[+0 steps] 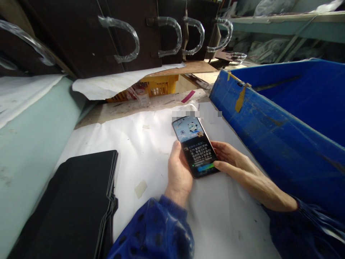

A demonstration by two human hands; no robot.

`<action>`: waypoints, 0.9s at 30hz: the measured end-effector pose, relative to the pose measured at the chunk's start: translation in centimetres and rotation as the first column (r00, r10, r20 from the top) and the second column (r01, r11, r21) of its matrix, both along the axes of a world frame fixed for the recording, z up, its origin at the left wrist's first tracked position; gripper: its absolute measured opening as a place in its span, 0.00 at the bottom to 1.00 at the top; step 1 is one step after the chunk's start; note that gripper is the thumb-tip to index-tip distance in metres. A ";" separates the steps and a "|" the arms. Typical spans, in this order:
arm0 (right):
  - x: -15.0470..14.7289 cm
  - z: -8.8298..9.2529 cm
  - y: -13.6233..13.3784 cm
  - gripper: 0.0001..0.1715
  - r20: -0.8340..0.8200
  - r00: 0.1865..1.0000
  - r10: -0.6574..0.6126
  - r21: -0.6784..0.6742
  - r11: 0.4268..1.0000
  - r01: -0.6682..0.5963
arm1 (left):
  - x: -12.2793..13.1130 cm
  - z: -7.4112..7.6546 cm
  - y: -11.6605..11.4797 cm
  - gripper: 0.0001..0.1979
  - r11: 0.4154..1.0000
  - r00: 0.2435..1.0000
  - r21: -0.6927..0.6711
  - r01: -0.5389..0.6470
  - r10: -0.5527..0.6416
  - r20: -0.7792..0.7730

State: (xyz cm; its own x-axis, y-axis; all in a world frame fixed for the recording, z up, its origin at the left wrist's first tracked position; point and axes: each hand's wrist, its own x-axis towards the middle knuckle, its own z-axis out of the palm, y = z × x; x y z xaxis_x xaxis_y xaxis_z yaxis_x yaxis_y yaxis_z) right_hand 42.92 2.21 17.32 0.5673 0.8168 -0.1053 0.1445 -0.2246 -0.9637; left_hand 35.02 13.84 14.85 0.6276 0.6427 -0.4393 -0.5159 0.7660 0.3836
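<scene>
A smartphone with a lit screen is held above the white-covered table, its top tilted to the left. My left hand is closed round its lower left side, the thumb along the edge. On the right, my right hand grips the lower right edge, its thumb over the bottom corner of the screen and its fingers at the side and behind. The screen shows a cartoon panda picture above lines of text. Part of the fingers of both hands is hidden behind the phone.
Flat black sheets lie stacked at the left. A large blue bin stands along the right side. Dark panels with plastic-wrapped handles stand at the back, above a yellow crate. Shelves rise at the back right.
</scene>
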 end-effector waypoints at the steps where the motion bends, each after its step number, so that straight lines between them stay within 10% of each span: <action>1: 0.0 0.0 0.0 0.26 -0.007 1.000 -0.011 0.000 1.000 0.011 | 0.0 -0.1 0.0 0.18 1.000 1.000 -0.007 -0.004 0.004 0.007; 27: 0.4 -0.6 0.2 0.33 0.047 0.996 0.072 -0.035 0.997 -0.071 | -0.2 -0.3 0.0 0.15 0.997 0.999 0.069 0.029 -0.028 -0.022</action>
State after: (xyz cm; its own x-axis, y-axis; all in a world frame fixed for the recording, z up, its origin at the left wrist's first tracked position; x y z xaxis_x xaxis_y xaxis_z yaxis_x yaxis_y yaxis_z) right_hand 43.29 2.40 16.68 0.5126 0.8519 -0.1073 0.2070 -0.2439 -0.9475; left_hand 34.87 13.81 14.56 0.6375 0.6538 -0.4076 -0.4855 0.7517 0.4463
